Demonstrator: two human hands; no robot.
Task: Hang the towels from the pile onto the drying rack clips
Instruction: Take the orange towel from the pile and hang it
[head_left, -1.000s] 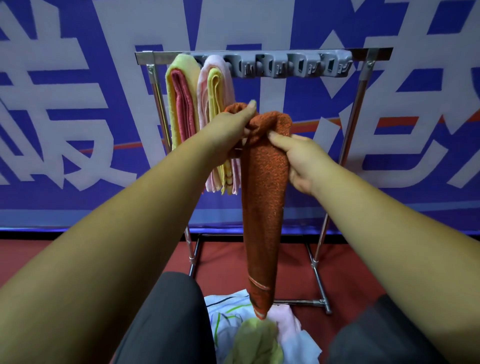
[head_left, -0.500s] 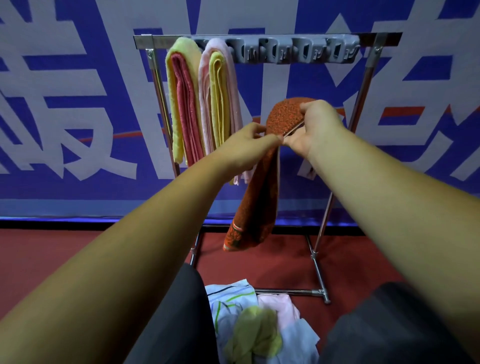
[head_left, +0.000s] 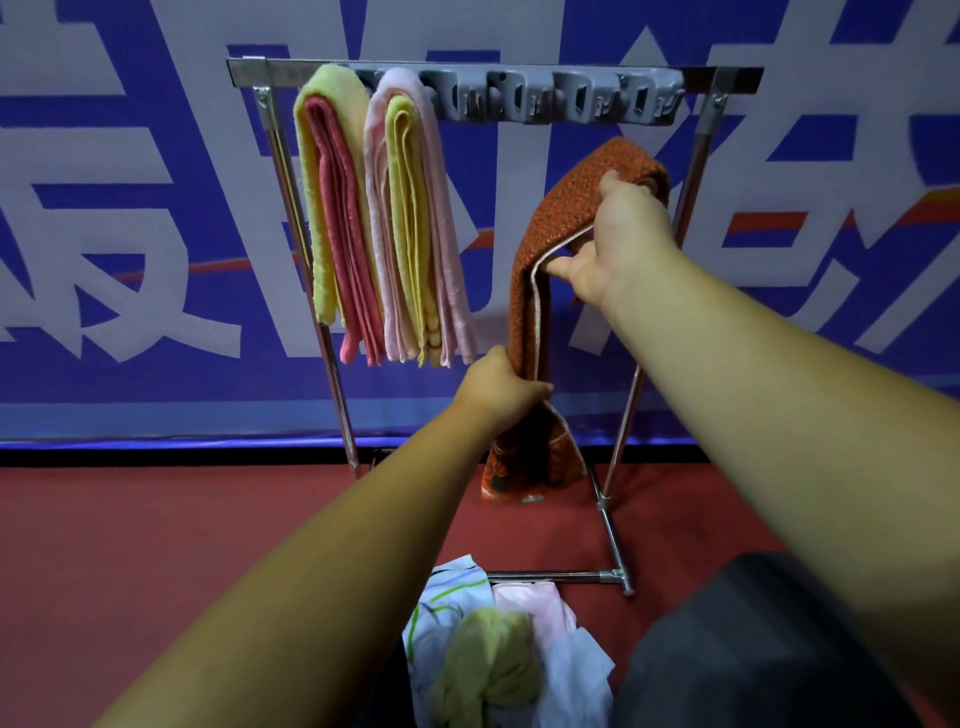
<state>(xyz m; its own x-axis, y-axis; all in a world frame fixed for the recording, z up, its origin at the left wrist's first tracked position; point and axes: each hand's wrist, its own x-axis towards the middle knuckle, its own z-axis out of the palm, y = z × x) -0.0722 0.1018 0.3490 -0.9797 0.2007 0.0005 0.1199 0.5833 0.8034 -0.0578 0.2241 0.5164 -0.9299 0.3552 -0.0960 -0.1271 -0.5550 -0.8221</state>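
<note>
An orange towel (head_left: 558, 228) hangs folded in front of the drying rack (head_left: 696, 83), below the grey clip strip (head_left: 550, 98). My right hand (head_left: 618, 234) grips its folded top just under the right-hand clips. My left hand (head_left: 498, 389) pinches the towel's lower half, keeping it stretched down. Two towel bundles hang from the left clips: a yellow-and-red one (head_left: 332, 208) and a pink-and-yellow one (head_left: 415, 218). The pile of towels (head_left: 498, 654) lies on the floor between my knees.
The rack's steel legs (head_left: 613, 540) and foot bar stand on the red floor (head_left: 156, 545), right behind the pile. A blue and white banner wall (head_left: 130, 234) is close behind the rack. My knees fill the bottom corners.
My right hand has carried the towel's top up and to the right, toward the right-hand clips. My left hand has slid down the towel to its lower half.
</note>
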